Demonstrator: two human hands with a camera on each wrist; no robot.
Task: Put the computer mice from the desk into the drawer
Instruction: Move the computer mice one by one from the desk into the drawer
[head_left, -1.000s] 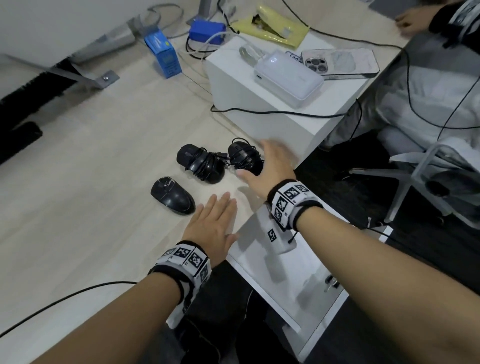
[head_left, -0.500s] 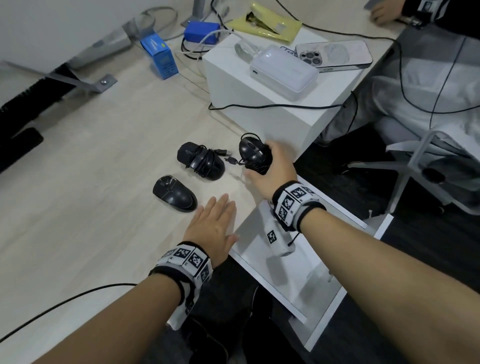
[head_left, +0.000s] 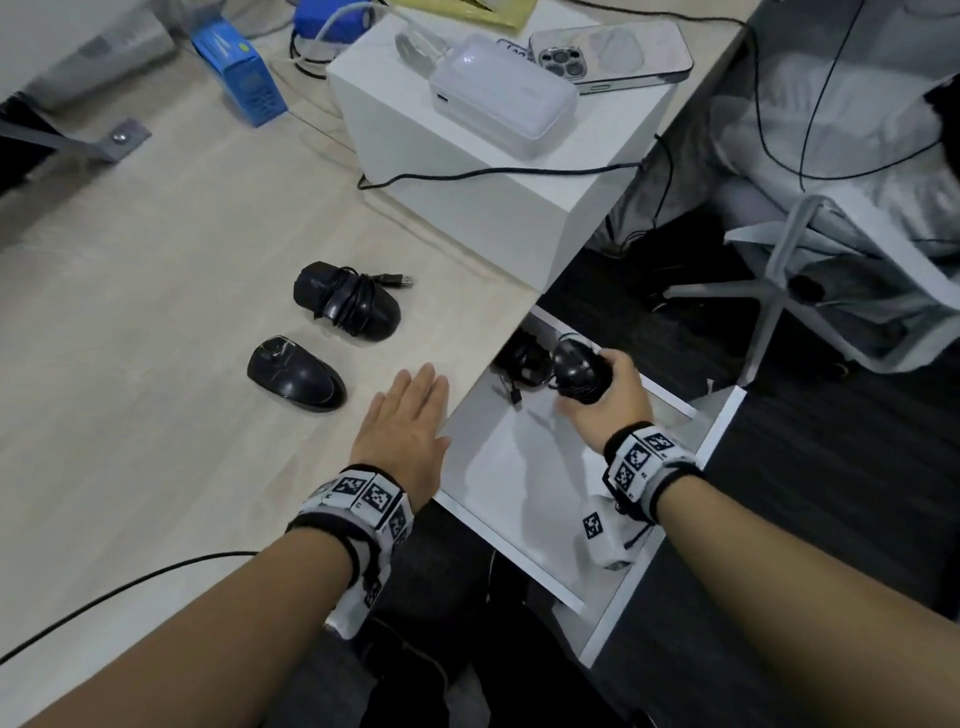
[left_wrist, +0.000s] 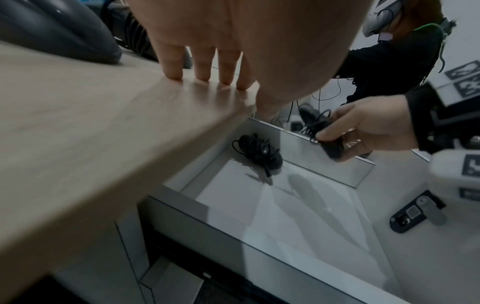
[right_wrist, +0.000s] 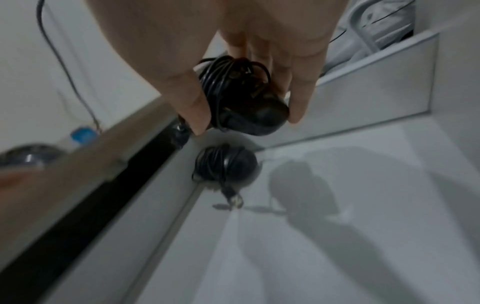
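Note:
My right hand (head_left: 605, 387) grips a black mouse with its cable wound round it (head_left: 574, 371) (right_wrist: 244, 102) (left_wrist: 320, 127), held above the far end of the open white drawer (head_left: 524, 499). Another cable-wrapped black mouse (head_left: 522, 361) (left_wrist: 258, 153) (right_wrist: 226, 164) lies in the drawer's far corner, below the held one. On the wooden desk (head_left: 156, 364) sit a wired black mouse with coiled cable (head_left: 345, 301) and a plain black mouse (head_left: 296, 374). My left hand (head_left: 408, 415) (left_wrist: 207, 67) rests flat on the desk edge, fingers straight.
A white box (head_left: 493, 171) on the desk carries a white power bank (head_left: 501, 96) and a phone (head_left: 613, 54). A blue box (head_left: 241, 83) stands at the back. An office chair base (head_left: 779, 291) and another person sit to the right of the drawer.
My right hand took hold of the mouse by the white box, lifted it off the desk and carried it right and down over the drawer. The left hand stayed put.

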